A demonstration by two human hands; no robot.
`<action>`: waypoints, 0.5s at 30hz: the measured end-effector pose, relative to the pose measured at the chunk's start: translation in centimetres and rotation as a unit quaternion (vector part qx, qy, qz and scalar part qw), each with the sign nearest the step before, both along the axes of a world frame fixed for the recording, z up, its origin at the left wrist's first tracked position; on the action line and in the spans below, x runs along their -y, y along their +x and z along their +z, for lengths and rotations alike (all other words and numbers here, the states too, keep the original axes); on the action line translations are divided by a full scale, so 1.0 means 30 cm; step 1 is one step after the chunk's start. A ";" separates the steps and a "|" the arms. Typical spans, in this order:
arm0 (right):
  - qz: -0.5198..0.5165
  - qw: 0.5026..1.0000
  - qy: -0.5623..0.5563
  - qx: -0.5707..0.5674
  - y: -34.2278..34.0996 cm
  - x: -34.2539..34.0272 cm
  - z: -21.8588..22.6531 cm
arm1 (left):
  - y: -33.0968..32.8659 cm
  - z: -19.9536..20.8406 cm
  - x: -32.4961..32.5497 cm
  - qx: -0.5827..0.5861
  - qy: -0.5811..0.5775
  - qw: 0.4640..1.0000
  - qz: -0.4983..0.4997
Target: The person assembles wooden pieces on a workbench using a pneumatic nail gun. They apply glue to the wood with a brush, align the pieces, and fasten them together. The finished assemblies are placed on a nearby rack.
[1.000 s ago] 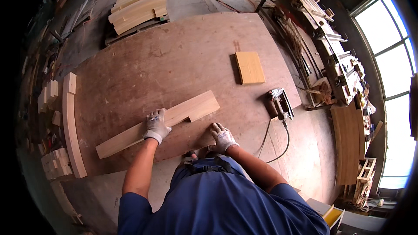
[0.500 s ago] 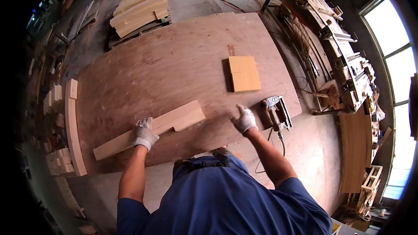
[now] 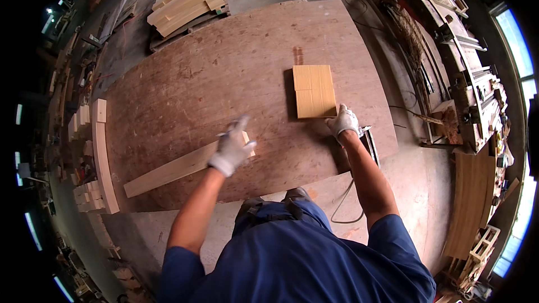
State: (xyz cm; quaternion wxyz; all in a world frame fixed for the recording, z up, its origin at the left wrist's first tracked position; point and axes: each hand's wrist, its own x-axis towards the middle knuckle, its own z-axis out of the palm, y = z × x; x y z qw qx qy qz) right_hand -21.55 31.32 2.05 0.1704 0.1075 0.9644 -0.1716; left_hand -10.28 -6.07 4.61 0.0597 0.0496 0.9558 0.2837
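My left hand [image 3: 231,150], in a pale work glove and blurred by motion, is over the right part of a long pale wooden board [image 3: 174,169]. Its fingers are apart, and nothing shows in them. A flat, yellowish-brown cardboard box [image 3: 314,92] lies right of the middle of the worktable. At the near right corner of that box is my gloved right hand [image 3: 343,121], thumb spread from the fingers; whether it presses on the box I cannot tell. Hand and forearm mostly cover a nail gun [image 3: 370,147], leaving part of its metal frame in view.
The broad wooden worktable [image 3: 185,101] fills the middle. Several planks are stacked on a pallet [image 3: 188,0] beyond it. A long wooden beam [image 3: 103,157] stands along its left end. From the nail gun an air hose [image 3: 343,202] loops down. Racks with timber [image 3: 471,73] line the right side.
My left hand has come off the board and swung to the right. My right hand has moved right, to the box's near corner, now covering most of the nail gun. The view has shifted slightly.
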 end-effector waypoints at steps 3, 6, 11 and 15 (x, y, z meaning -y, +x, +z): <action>-0.003 0.999 -0.025 0.042 -0.031 -0.009 -0.013 | -0.126 -0.058 -0.270 0.072 0.132 0.989 0.011; 0.000 1.000 -0.029 0.008 -0.023 -0.026 -0.046 | -0.226 -0.236 -0.453 0.185 0.264 0.941 0.105; 0.016 0.998 -0.059 0.029 -0.020 -0.063 -0.086 | -0.265 -0.218 -0.561 0.221 0.340 0.899 0.167; 0.010 0.992 -0.127 0.014 0.019 -0.060 -0.007 | -0.196 -0.233 -0.520 0.189 0.359 0.893 0.197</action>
